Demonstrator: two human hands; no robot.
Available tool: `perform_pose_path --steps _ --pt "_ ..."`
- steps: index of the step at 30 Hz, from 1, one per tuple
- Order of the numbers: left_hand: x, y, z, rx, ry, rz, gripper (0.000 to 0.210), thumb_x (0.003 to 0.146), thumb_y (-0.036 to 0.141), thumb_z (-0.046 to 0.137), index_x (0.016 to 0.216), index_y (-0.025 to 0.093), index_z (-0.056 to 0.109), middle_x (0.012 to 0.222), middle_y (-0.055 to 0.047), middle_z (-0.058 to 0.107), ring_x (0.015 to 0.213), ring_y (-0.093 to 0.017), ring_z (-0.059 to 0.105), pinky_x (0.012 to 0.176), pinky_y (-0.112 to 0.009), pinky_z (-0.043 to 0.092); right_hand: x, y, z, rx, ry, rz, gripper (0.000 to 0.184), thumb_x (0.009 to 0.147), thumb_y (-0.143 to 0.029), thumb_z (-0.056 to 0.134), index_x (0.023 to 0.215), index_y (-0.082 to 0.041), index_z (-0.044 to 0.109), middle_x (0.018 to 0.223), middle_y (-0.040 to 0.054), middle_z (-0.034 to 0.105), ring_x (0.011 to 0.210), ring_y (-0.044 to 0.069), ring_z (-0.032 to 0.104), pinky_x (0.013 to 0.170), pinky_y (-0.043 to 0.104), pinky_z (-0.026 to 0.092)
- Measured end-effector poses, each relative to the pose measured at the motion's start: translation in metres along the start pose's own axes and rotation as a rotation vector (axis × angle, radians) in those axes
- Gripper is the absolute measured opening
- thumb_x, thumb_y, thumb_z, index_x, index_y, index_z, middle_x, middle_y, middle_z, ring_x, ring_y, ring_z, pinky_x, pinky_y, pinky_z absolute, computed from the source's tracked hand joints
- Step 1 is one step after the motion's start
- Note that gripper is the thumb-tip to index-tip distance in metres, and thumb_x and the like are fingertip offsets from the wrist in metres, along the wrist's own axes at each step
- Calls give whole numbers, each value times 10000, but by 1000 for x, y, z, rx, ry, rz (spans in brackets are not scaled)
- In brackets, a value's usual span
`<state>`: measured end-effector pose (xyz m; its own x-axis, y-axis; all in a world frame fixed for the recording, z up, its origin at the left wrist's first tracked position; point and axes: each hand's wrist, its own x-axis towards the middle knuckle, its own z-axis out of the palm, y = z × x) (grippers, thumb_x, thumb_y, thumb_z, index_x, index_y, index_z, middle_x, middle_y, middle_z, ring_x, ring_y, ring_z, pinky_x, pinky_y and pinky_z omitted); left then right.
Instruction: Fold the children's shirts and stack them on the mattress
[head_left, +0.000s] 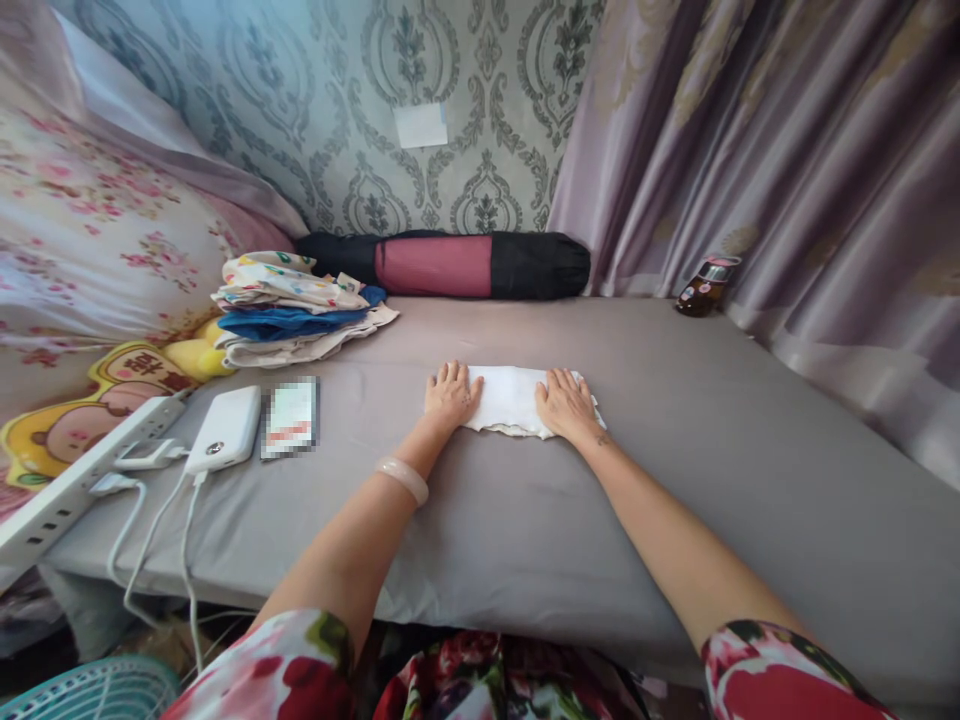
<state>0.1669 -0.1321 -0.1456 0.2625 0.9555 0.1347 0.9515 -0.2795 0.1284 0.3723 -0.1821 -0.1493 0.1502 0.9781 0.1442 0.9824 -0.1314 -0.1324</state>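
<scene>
A folded white cloth (504, 398) lies flat on the grey-covered surface in front of me, wider than it is deep. Its near edge is wavy and shows several layers. My left hand (452, 395) rests on its left end, palm down with the fingers stretched out. On its right end my right hand (566, 402) lies flat too, fingers forward. The parts of the cloth beneath both palms are hidden. A pale bangle (403, 481) circles my left forearm.
Folded clothes (300, 310) are stacked at the back left. Behind runs a long black and pink roll (435, 265). A white power bank (223, 430), a power strip (90, 470) and cables stand left. A brown bottle (705, 287) stands back right by the curtain (675, 130).
</scene>
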Motion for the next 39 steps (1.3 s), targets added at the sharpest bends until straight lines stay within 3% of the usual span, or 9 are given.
perform_pose_path --steps 6,12,17,20,23,29,39 --pt "3 -26 -2 -1 -108 136 613 982 503 188 1473 171 341 1568 -111 301 1445 -277 261 1144 -480 256 1 20 1 -16 -50 -75 568 987 -347 226 1456 -73 393 1533 134 361 1435 240 268 1170 420 190" --pt "6 -42 -2 -37 -172 181 609 978 527 208 1499 226 308 1593 -63 242 1469 -236 205 1177 -420 202 -3 39 -1 2 -75 -53 588 989 -367 216 1475 -67 356 1561 148 298 1441 248 255 1162 383 222" --pt "8 -46 0 -28 -189 191 609 980 519 211 1506 223 290 1596 -74 229 1471 -249 196 1174 -436 207 -5 39 -4 -4 -97 -26 586 987 -364 224 1483 -75 345 1567 151 282 1435 262 268 1156 422 235" --pt "8 -39 -5 -1 -185 186 579 983 499 222 1479 221 336 1585 -93 263 1465 -268 213 1161 -496 213 -4 32 -9 -28 -86 -21 572 983 -349 233 1468 -79 371 1552 156 313 1435 276 265 1164 499 181" --pt "7 -22 -12 44 -98 190 550 992 462 223 1426 182 412 1565 -124 303 1463 -277 216 1166 -526 181 -1 19 -16 -24 -20 -52 553 982 -329 238 1448 -80 402 1540 156 338 1440 273 248 1170 515 136" --pt "2 14 -12 29 -23 275 519 1001 431 229 1414 178 418 1516 -126 392 1430 -252 292 1160 -479 229 0 -4 -12 38 17 -120 535 995 -336 247 1439 -84 407 1508 157 394 1404 263 319 1136 413 250" --pt "0 15 0 28 -40 283 552 1003 428 198 1434 135 379 1489 -143 420 1392 -267 349 1140 -466 258 -4 -4 2 15 56 -111 501 1002 -338 268 1407 -102 444 1456 142 463 1361 266 367 1135 421 210"
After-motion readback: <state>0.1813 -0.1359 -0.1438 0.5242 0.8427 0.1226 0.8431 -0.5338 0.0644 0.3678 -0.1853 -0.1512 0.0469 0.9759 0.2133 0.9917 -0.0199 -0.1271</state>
